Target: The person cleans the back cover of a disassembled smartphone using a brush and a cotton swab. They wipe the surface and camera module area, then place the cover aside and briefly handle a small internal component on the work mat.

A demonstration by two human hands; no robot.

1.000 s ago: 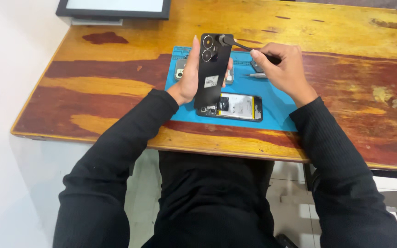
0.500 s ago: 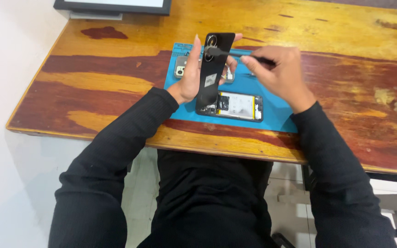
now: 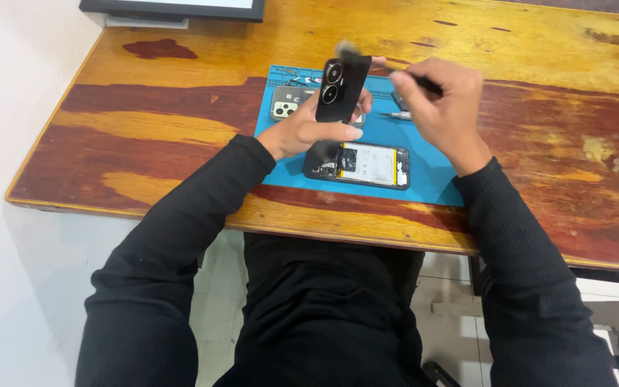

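One black back cover (image 3: pixel 341 89) upright in left hand (image 3: pixel 302 132).

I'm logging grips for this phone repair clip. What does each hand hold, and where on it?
Left hand grips the black back cover by its lower end. Right hand holds a thin brush by its handle.

The back cover (image 3: pixel 342 89) in the upper middle of the frame looked like glossy black plastic. The mat (image 3: pixel 424 168) beneath it was matt blue, rubbery. The table (image 3: pixel 145 129) was varnished wood, shiny and blotched red and yellow. The sleeves (image 3: pixel 180 236) at the bottom were ribbed black cloth.
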